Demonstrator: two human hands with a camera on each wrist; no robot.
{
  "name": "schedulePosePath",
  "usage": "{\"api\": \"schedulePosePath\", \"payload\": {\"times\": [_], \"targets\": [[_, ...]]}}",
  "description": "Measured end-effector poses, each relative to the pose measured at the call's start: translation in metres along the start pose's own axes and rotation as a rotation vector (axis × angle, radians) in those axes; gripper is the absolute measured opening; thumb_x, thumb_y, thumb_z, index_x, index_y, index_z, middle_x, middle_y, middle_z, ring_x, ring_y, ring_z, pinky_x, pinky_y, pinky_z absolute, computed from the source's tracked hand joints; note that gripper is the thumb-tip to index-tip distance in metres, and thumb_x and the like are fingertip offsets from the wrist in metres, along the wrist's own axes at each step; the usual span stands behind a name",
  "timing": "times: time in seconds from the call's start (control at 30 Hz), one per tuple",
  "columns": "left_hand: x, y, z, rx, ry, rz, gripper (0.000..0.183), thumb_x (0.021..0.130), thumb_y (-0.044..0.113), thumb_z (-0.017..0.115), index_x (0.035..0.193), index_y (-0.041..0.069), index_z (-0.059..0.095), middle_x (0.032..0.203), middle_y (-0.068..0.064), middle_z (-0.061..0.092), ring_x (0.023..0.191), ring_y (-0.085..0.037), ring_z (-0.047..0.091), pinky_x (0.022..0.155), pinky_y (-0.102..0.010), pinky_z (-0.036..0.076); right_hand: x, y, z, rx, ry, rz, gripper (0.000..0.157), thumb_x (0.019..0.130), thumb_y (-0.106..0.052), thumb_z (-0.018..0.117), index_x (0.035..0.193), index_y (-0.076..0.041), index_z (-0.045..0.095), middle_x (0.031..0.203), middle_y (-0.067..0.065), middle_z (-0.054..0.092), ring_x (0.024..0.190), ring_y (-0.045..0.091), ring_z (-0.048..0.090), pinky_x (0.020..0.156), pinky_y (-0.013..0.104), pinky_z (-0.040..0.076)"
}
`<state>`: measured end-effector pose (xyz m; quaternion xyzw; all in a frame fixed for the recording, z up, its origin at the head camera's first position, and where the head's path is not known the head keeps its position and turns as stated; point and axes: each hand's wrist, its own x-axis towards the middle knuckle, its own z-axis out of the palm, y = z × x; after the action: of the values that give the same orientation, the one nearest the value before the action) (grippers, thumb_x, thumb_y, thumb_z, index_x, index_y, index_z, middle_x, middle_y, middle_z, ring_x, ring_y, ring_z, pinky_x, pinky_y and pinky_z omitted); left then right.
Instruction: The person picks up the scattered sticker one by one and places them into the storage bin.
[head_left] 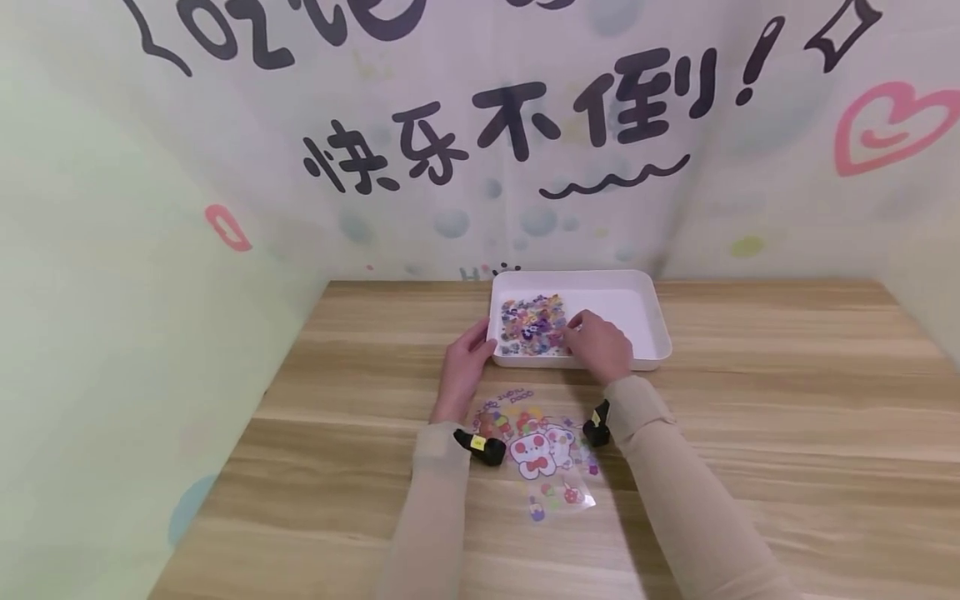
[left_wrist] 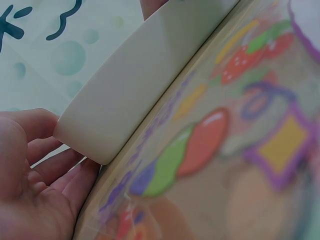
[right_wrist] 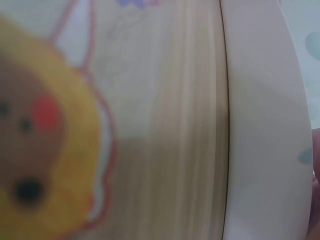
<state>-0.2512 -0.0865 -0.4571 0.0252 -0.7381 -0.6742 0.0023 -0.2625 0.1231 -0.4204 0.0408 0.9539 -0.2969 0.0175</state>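
A white tray (head_left: 654, 329) stands near the back of the table. On its left side lies a squarish cluster of small colourful pieces (head_left: 528, 323), too small to tell their kind. My left hand (head_left: 461, 371) holds the tray's front left corner; in the left wrist view its fingers (left_wrist: 42, 125) touch the white wall. Inside the tray, my right hand (head_left: 602, 343) curls its fingers at the cluster's right edge and appears to pinch it. Most of this hand is hidden behind the tray wall (right_wrist: 265, 130) in the right wrist view.
Clear plastic with printed cartoon figures (head_left: 532, 454) lies on the wooden table (head_left: 787, 433), in front of the tray and between the forearms. A black wrist camera (head_left: 491, 450) sits above its left part. Behind the tray hangs a wall covering (head_left: 420, 242) with large dark lettering.
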Motion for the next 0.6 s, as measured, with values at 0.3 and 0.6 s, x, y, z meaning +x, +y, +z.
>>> {"api": "schedulePosePath", "payload": {"times": [0.3, 0.6], "targets": [[-0.0023, 0.0019, 0.0006, 0.010, -0.005, 0.003, 0.041, 0.089, 0.022, 0.053, 0.129, 0.027, 0.046, 0.130, 0.008, 0.047, 0.116, -0.007, 0.045, 0.093, -0.022, 0.041, 0.0012, 0.0005, 0.0008, -0.007, 0.006, -0.022, 0.024, 0.084, -0.034, 0.051, 0.093, -0.013, 0.058, 0.071, 0.001, 0.061, 0.062, 0.021, 0.051, 0.050, 0.031, 0.039], [-0.0026, 0.0031, 0.0015, 0.013, -0.004, -0.008, 0.041, 0.090, 0.022, 0.053, 0.129, 0.028, 0.046, 0.130, 0.010, 0.046, 0.115, -0.006, 0.044, 0.092, -0.022, 0.041, 0.0005, 0.0000, -0.0004, -0.002, -0.016, -0.013, 0.023, 0.084, -0.031, 0.051, 0.094, -0.012, 0.059, 0.072, 0.002, 0.061, 0.063, 0.021, 0.051, 0.052, 0.031, 0.039]]}}
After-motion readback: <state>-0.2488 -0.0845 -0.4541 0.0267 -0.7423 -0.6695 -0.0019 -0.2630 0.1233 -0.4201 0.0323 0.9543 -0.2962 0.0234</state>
